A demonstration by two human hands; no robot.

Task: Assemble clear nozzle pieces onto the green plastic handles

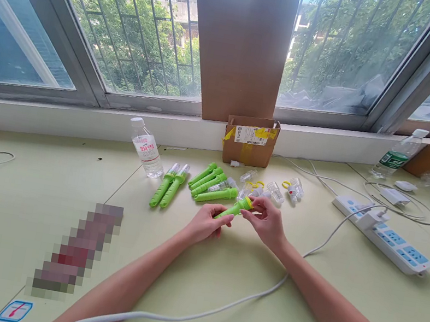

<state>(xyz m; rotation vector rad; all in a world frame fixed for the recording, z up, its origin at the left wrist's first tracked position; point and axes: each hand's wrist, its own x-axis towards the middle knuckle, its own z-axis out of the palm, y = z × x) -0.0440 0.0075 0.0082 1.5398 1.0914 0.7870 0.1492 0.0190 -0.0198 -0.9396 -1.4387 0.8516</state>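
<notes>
My left hand (204, 222) is wrapped round a green plastic tube handle (236, 209), which tilts up to the right. At its wider end sits a yellow ring (248, 202), pinched by the fingertips of my right hand (270, 223). Just beyond my hands lie several loose green tube handles (211, 182). Clear plastic caps (275, 192) and a loose yellow ring (286, 184) are scattered right of those handles. To the left, two green handles with clear tops (175, 187) rest side by side.
A water bottle (146, 148) stands back left, another (399, 154) back right. Behind the parts is a small cardboard box (246, 152). A white power strip (399, 246) lies right; its white cable (213, 312) crosses the table under my right forearm. A pixelated patch (78, 248) lies left.
</notes>
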